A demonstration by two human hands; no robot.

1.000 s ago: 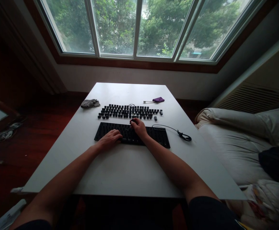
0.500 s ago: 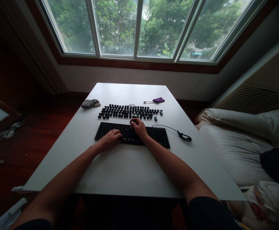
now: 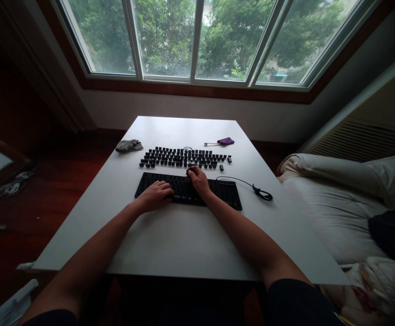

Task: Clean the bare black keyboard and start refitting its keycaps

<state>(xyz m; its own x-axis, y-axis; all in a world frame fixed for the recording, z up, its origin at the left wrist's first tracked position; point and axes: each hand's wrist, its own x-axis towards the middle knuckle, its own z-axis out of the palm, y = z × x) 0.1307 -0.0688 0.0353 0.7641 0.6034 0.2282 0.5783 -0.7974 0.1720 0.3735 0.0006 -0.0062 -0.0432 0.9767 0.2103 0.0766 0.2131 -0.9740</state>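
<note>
A black keyboard base (image 3: 224,194) with its caps off lies in the middle of the white table (image 3: 184,240). Just beyond it, several loose black keycaps (image 3: 170,157) stand laid out in rows. My left hand (image 3: 155,194) rests on the keyboard's left-centre, fingers curled down onto it. My right hand (image 3: 198,179) sits at the keyboard's far edge, fingers pinched round a small dark piece that looks like a keycap, close to the rows.
A grey cloth (image 3: 128,145) lies at the table's far left, a purple cloth with a thin tool (image 3: 224,141) at the far right. The keyboard's black cable (image 3: 262,194) coils to the right. A white cushioned seat (image 3: 347,208) adjoins the table's right edge. Windows lie beyond.
Both hands have stayed almost where they were. The view has shifted slightly.
</note>
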